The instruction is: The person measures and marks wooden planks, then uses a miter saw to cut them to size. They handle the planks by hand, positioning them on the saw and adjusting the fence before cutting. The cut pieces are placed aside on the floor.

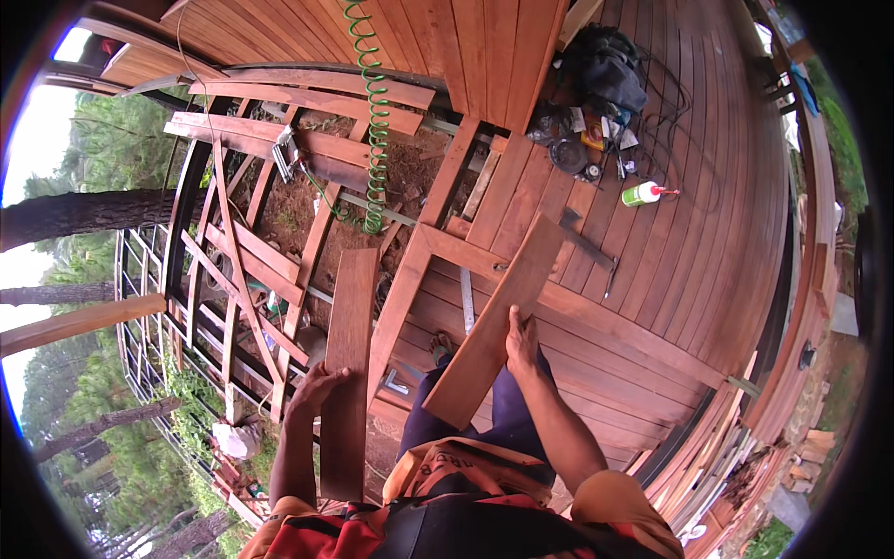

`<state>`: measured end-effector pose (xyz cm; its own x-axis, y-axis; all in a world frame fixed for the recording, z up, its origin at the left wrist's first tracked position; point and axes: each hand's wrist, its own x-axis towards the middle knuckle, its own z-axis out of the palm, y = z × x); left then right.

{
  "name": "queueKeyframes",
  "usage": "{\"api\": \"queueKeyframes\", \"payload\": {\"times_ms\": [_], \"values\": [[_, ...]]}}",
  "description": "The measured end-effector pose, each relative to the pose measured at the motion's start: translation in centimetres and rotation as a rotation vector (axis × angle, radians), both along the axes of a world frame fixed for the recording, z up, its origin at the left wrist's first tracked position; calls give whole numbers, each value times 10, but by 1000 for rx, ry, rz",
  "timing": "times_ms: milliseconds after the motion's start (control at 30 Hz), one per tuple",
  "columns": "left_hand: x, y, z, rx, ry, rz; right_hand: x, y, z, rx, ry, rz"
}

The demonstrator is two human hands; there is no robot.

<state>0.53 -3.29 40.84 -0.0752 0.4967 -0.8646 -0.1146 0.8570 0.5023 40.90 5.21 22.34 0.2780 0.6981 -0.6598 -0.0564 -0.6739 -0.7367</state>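
Note:
A short wooden board (351, 298) stands lengthwise on my left, and my left hand (318, 387) is closed around its edge. My right hand (523, 343) grips a second wooden board (486, 335), tilted with its far end toward the right. The two boards are apart, in front of my torso. Between and beyond them lie deck planks with a metal strip (467, 296), and a metal square (592, 252) rests past the right board's far end. My foot (440, 347) shows between the boards.
At the left, open joists (317, 238) span bare soil, with loose planks across them. A green coiled hose (374, 121) hangs down near a nail gun (285, 154). A white-and-green bottle (643, 194), a black bag (607, 70) and cables lie on the finished deck (689, 298).

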Motion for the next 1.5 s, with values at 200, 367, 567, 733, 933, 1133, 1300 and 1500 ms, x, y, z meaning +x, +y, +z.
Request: {"api": "queueKeyframes", "payload": {"times_ms": [200,367,567,733,933,1133,1300,1500], "values": [[21,67,28,18,167,-175,3,96,4,50,43,152],[24,133,-64,55,262,-316,-14,91,-37,71,-89,271],[43,266,-220,116,333,-527,-50,114,-174,269,-285,375],[18,325,-357,257,361,-588,-108,133,-217,362,-55,193],[12,350,-404,391,244,-463,-148,125,-289,396,-139,134],[14,359,-432,431,311,-506,-163,142,-317,534,-184,166],[16,365,-447,487,168,-467,-149,192,-329,551,-162,257],[21,374,-448,550,189,-502,-136,220,-337,610,-372,227]]}}
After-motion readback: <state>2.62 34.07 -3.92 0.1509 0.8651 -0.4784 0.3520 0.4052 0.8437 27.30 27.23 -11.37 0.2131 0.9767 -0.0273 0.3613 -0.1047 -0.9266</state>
